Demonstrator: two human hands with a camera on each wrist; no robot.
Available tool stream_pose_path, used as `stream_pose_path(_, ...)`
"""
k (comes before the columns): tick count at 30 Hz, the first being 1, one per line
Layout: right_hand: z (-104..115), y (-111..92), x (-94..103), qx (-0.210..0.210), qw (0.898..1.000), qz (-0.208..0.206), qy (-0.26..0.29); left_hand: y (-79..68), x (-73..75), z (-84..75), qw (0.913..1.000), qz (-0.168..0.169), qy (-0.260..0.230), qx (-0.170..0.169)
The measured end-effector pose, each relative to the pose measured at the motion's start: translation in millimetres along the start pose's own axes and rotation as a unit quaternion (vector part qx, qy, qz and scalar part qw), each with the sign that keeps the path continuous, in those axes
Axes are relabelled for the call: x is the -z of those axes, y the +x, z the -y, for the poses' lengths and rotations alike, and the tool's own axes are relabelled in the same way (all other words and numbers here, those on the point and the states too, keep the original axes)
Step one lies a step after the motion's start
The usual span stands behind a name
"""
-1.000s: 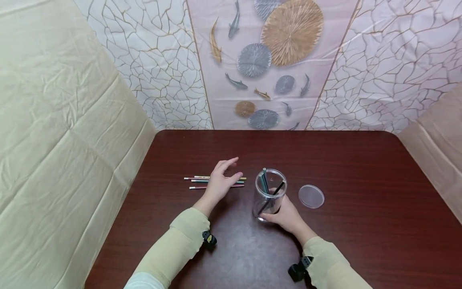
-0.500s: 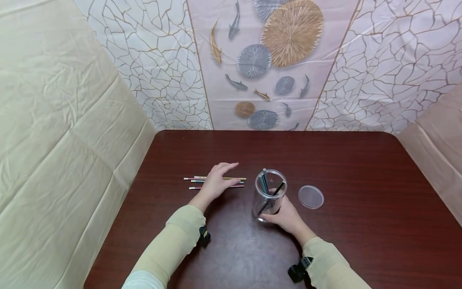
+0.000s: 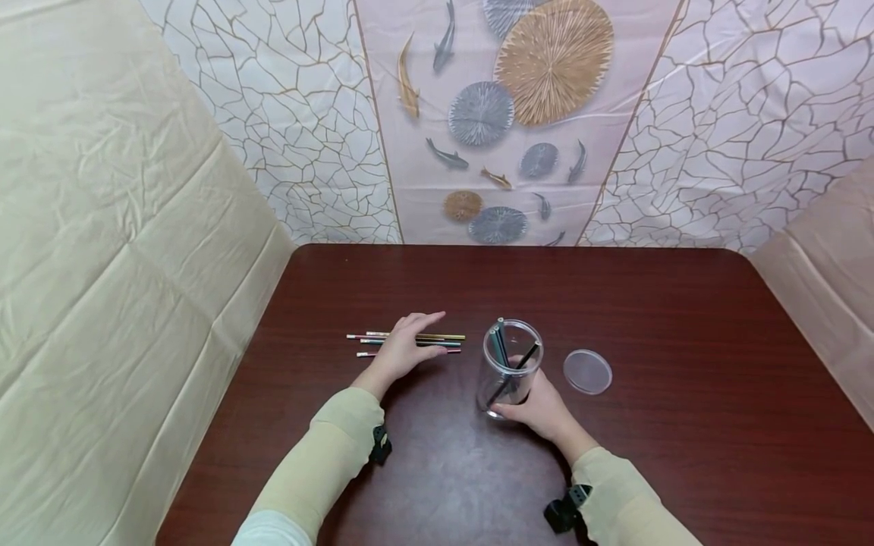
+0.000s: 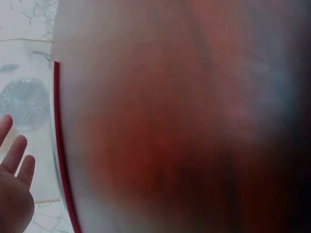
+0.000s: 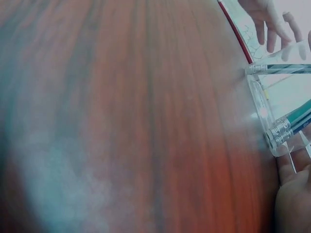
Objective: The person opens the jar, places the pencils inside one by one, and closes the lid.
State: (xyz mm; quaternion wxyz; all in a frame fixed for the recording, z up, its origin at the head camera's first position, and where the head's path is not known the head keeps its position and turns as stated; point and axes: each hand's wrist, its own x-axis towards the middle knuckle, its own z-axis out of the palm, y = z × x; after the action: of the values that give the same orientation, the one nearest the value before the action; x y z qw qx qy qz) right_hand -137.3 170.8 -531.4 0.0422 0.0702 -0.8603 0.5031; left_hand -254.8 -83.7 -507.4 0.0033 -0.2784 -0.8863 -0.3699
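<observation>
My right hand [image 3: 542,408] grips the lower part of a clear jar [image 3: 486,383], which stands upright with its top uncovered. Inside lean several pencils [image 5: 286,126], dark green and black, their ferrule ends at the bottom. In the head view, my left hand [image 3: 401,352] is spread above several loose pencils [image 3: 437,344] lying side by side on the table. Its thumb and fingers are apart with nothing held between them, and the palm covers the pencils' middle. Fingers of the left hand [image 4: 17,194] also show extended in the left wrist view.
A round clear lid [image 3: 588,371] lies flat to the right of the jar. The dark red-brown wooden table [image 3: 649,303] ends at a patterned cloth backdrop [image 3: 328,152]. Plain cream cloth [image 3: 136,265] hangs along the left side.
My left hand has drawn back slightly left and toward me, lowering over the loose pencils. The right hand and jar have stayed in place.
</observation>
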Motion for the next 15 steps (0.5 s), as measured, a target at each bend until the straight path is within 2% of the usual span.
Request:
stream_pose_path(8,-2,1,-1.4,0.015,1.0,-0.005,-0.002,-2.7,-0.8,8.5,0.9995,0.004,0.03,-0.008)
stream_pose_path(15,-2,1,-2.5,0.013,1.0,-0.002,0.002,-5.2,-2.3,13.0,0.9981,0.024,0.057,0.009)
